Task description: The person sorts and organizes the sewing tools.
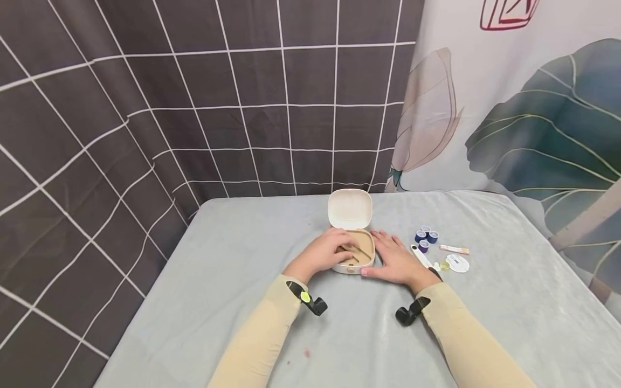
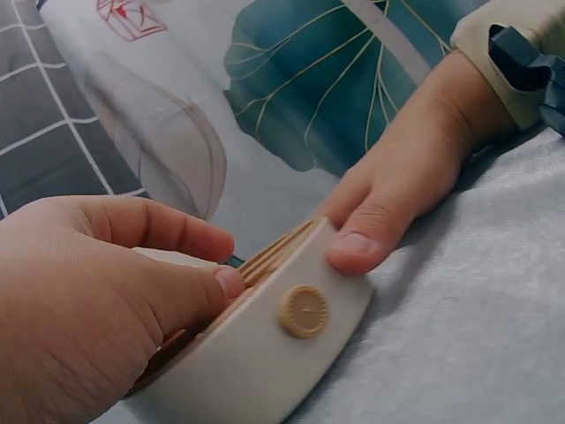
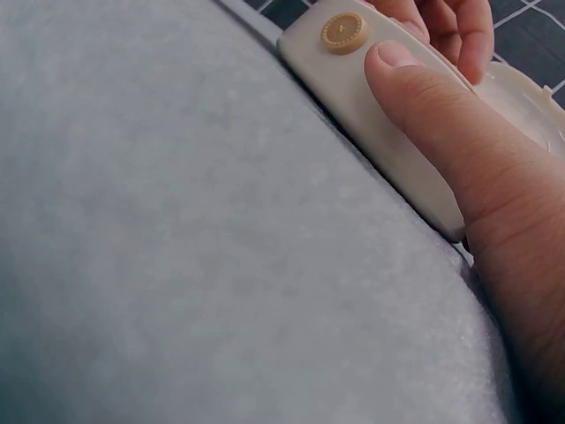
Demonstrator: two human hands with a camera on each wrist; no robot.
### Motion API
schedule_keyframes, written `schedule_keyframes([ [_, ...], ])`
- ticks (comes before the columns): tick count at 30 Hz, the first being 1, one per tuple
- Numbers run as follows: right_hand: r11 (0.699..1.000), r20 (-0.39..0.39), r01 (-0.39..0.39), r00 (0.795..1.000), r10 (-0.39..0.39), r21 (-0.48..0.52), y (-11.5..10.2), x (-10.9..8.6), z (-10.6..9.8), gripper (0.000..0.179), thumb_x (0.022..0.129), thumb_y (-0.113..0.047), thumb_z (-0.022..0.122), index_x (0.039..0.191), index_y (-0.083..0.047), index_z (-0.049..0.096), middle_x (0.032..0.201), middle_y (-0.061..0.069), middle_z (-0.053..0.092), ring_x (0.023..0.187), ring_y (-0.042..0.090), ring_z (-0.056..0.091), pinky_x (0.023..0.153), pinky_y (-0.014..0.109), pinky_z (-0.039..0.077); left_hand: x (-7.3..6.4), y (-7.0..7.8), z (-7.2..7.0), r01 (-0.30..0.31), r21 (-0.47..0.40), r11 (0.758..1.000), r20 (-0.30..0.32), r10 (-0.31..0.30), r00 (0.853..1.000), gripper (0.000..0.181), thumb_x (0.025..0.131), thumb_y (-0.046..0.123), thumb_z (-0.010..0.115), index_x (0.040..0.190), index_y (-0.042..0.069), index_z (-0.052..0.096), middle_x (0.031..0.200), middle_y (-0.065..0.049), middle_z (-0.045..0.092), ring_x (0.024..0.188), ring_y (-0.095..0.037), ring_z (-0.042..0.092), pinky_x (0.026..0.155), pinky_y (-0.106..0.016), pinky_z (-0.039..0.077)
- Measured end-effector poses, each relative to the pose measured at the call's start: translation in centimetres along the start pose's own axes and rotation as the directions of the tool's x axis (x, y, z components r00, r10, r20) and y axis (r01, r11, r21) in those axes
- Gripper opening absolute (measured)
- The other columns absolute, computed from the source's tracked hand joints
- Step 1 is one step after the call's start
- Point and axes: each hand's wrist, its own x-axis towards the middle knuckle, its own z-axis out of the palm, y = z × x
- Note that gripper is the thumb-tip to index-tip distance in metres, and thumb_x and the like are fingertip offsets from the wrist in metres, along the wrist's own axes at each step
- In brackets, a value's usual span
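The grey cloth surface (image 1: 228, 253) supports an open white box (image 1: 343, 269). To the right of the box lie four clustered spools (image 1: 420, 237), a narrow strip (image 1: 454, 249) and a white scalloped disc (image 1: 457, 263).

And both sleeved forearms (image 1: 264, 334) are angling inward; the left hand (image 1: 330, 251) is arching, thumb (image 2: 221, 287) and forefinger (image 2: 207, 237) sitting slightly apart, while the right hand (image 1: 397, 263) is lying low, fingers (image 1: 386, 238) extending forward.

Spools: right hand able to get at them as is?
Likely yes: the spools lie near the right hand, with only bare cloth visible between. It would probably have to leave the box first.
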Motion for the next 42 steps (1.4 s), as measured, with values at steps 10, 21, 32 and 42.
schedule_keyframes([
  [10,1.0,-0.001,0.014,1.0,-0.014,-0.012,-0.1,-0.1,0.0,0.106,0.083,-0.069,0.066,0.156,0.0,0.033,0.162,0.022,0.029,0.151,0.042,0.021,0.121,0.061,0.011,-0.1,-0.1,1.1,-0.088,0.025,0.996,-0.017,0.088,0.996,0.013,0.097,0.025,0.069,0.105,0.022,0.078,0.112,0.008,0.068,0.116,-0.014,0.052,0.105,-0.029,0.04],
  [21,1.0,0.001,0.011,1.0,-0.011,-0.003,-0.2,-0.1,-0.1,0.106,0.082,-0.068,0.067,0.155,0.001,0.034,0.161,0.024,0.03,0.15,0.043,0.021,0.121,0.061,0.011,-0.1,0.0,1.2,-0.133,0.084,0.987,-0.049,0.138,0.989,0.013,0.095,0.022,0.069,0.105,0.022,0.078,0.113,0.006,0.068,0.113,-0.017,0.054,0.107,-0.035,0.039],
  [32,1.0,-0.008,0.017,1.0,-0.017,-0.007,0.3,-0.3,0.0,0.104,0.083,-0.069,0.066,0.155,-0.001,0.035,0.16,0.024,0.031,0.15,0.044,0.023,0.12,0.062,0.011,0.2,0.5,1.2,-0.134,0.127,0.983,-0.013,0.137,0.991,0.017,0.096,0.022,0.066,0.109,0.021,0.078,0.115,0.005,0.067,0.115,-0.017,0.055,0.115,-0.038,0.034],
  [42,1.0,-0.012,0.023,1.0,-0.023,-0.007,0.2,-0.1,-0.1,0.106,0.083,-0.069,0.066,0.157,-0.002,0.031,0.161,0.023,0.03,0.15,0.044,0.022,0.12,0.062,0.011,0.2,0.1,0.9,-0.145,0.109,0.983,-0.027,0.149,0.988,0.015,0.095,0.021,0.067,0.107,0.022,0.077,0.111,0.007,0.066,0.114,-0.016,0.054,0.109,-0.035,0.037],
])
